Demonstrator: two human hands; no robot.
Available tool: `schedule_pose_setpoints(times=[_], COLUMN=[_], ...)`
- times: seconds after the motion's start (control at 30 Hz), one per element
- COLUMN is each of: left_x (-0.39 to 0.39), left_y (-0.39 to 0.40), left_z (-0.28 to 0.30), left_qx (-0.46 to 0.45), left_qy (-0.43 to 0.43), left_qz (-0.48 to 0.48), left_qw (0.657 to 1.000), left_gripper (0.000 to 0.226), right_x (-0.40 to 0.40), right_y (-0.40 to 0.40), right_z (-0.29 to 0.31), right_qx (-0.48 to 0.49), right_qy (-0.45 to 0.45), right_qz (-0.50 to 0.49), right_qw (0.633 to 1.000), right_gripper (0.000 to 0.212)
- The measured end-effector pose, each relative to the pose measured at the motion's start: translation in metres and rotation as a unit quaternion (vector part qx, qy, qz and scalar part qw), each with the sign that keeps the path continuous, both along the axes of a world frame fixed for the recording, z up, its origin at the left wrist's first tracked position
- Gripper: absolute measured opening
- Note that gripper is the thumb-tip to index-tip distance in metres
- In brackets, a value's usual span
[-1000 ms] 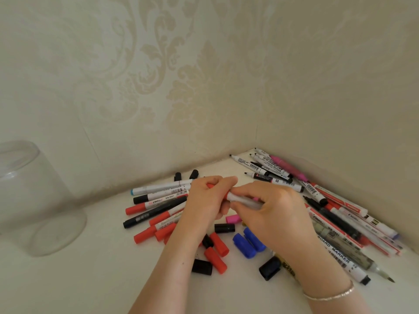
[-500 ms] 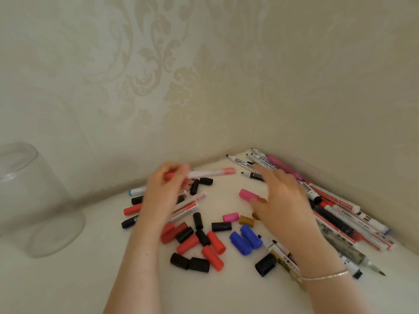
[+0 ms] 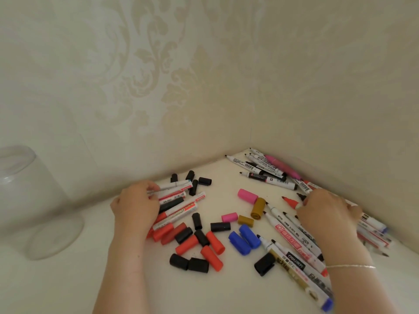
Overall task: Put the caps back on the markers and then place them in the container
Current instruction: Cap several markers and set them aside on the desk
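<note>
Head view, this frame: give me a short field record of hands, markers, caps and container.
left hand: resting on the capped markers, fingers curled at their ends; grip unclear
right hand: on the uncapped markers, at a red-tipped marker; grip unclear
loose caps: black, red, blue, pink and gold, scattered between the hands
container: clear jar at far left, no markers visible inside
corner pile: more uncapped markers against the wall
</note>
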State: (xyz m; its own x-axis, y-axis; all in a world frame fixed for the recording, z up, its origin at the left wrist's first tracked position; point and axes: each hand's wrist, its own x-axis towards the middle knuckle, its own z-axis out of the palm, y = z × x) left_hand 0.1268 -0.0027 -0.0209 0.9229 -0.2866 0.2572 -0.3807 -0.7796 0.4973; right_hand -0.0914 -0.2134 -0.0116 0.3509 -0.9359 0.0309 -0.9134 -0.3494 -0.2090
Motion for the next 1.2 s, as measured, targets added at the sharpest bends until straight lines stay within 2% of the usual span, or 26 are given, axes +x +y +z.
schedule_pose_setpoints(times=[0.1,0.2,0.33,0.43,0.63,0.73,0.83,1.0,1.07,1.1,1.2], left_x=[-0.012,-0.028,-0.036,-0.043,-0.070,-0.077,-0.077,-0.079,-0.074,-0.071,-0.063], left_y=[-0.011,-0.019,-0.019,-0.015,-0.014,-0.019,-0.023,-0.025,-0.023,-0.022,-0.025], left_z=[0.005,0.011,0.017,0.027,0.041,0.040,0.038,0.033,0.037,0.039,0.045], left_qx=[-0.067,-0.113,-0.090,-0.031,0.133,0.149,0.164,0.156,0.119,0.071,-0.194], left_qy=[-0.015,0.053,0.138,0.182,0.203,0.254,0.253,0.248,0.205,0.195,0.223], left_qz=[-0.087,-0.190,-0.263,-0.295,-0.313,-0.318,-0.320,-0.339,-0.352,-0.354,-0.310], left_qw=[0.994,0.974,0.951,0.938,0.918,0.901,0.898,0.894,0.905,0.912,0.904], left_gripper=[0.017,0.015,0.011,0.005,0.023,0.025,0.029,0.024,0.018,0.018,0.018], right_x=[0.003,0.009,0.020,0.029,0.035,0.038,0.038,0.037,0.037,0.036,0.035], right_y=[0.003,0.009,0.021,0.031,0.040,0.043,0.044,0.046,0.047,0.047,0.047], right_z=[0.001,0.002,0.007,0.008,0.003,0.002,0.003,0.005,0.006,0.006,0.008], right_qx=[-0.008,-0.036,-0.075,-0.098,-0.051,-0.018,0.029,0.048,0.064,0.072,0.075], right_qy=[-0.021,-0.074,-0.253,-0.321,-0.355,-0.366,-0.366,-0.360,-0.383,-0.397,-0.427], right_qz=[0.018,0.058,0.157,0.241,0.279,0.283,0.276,0.284,0.283,0.280,0.283], right_qw=[1.000,0.995,0.952,0.911,0.891,0.886,0.888,0.887,0.877,0.871,0.856], right_gripper=[0.013,0.020,0.024,0.026,0.023,0.020,0.016,0.016,0.014,0.014,0.015])
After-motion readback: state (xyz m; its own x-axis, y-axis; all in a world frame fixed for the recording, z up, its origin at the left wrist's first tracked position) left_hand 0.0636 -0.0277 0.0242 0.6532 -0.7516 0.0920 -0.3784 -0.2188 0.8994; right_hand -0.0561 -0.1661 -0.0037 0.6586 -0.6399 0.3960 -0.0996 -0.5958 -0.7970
